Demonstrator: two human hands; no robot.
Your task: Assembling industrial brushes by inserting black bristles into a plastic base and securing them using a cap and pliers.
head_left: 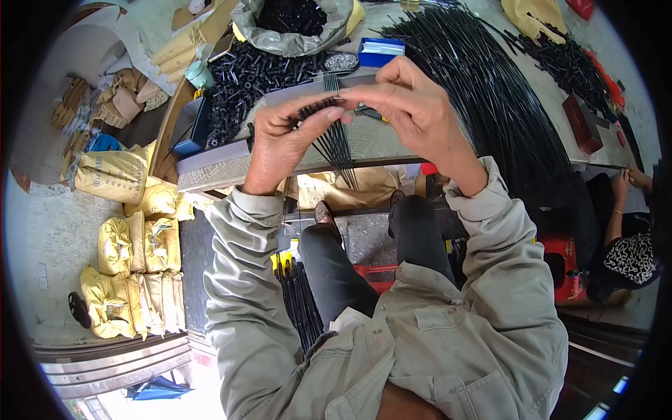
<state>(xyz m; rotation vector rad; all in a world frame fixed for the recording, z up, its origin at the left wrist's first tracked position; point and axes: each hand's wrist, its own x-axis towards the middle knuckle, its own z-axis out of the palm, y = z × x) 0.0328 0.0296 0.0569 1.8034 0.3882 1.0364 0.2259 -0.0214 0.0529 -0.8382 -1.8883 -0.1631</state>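
Observation:
My left hand [280,143] is closed around a row of small black ridged pieces [316,108], held between thumb and fingers above the table's near edge. My right hand [420,112] reaches over from the right, its thumb and forefinger pinched at the end of that row. What the pinch holds is too small to make out. Several thin black rods [334,157] run beneath both hands and stick out past the table edge. Whether my left hand also grips these rods cannot be seen.
Loose black tubular parts [259,73] are heaped behind my left hand, beside an open sack [290,45]. Long black rods [483,84] cover the table's right side. A blue box [381,50] stands at the back. Yellow sacks [112,301] are stacked left. Another person's hand [620,183] shows far right.

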